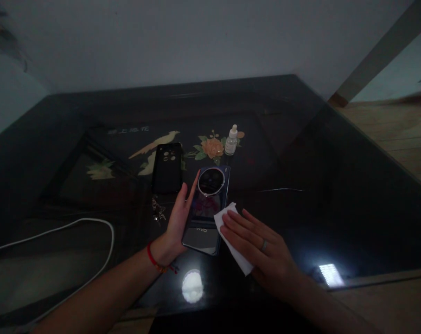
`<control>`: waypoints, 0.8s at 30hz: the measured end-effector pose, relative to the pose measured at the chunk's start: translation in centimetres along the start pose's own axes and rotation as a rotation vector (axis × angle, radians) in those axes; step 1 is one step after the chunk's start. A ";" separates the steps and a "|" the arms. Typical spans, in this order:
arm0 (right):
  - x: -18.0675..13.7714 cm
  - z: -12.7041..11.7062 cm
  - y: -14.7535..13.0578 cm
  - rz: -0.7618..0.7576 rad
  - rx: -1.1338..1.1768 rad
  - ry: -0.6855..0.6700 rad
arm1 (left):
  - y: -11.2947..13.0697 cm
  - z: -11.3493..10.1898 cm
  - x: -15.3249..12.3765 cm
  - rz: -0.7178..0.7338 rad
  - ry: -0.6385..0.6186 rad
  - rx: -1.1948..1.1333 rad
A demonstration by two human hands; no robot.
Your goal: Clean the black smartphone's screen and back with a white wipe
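A dark, glossy smartphone (206, 211) with a large round camera ring is tilted above the table, its back facing me. My left hand (177, 222) grips it along its left edge, thumb at the side and the other fingers mostly hidden behind it. In my right hand (259, 241) is a folded white tissue (234, 243), held under the fingers at the phone's lower right edge. Whether the tissue presses on the phone is hard to tell. Just left of the phone lies a black phone case (167, 168), with a small charm chain (158, 211) below it.
A small dropper bottle (231, 141) with a white top stands upright beyond the phone. The dark shiny table (301, 153) carries a printed flower and bird. A white cable (102, 221) curves across its left side. A wall rises behind the far edge.
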State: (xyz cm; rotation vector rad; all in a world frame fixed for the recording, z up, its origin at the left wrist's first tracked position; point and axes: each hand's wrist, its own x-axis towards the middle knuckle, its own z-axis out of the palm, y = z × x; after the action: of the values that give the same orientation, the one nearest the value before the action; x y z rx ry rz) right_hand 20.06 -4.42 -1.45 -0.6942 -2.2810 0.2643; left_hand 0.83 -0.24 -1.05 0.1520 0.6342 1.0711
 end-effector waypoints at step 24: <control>-3.7 -0.9 0.2 1.495 1.026 0.702 | -0.1 -0.6 -0.2 0.040 -0.101 0.019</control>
State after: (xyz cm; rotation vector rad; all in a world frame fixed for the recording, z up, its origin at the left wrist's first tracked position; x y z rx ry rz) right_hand 22.92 -6.31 -3.08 -1.4067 -0.4194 1.4236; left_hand 0.50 -0.57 -1.44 0.2342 0.5523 1.0890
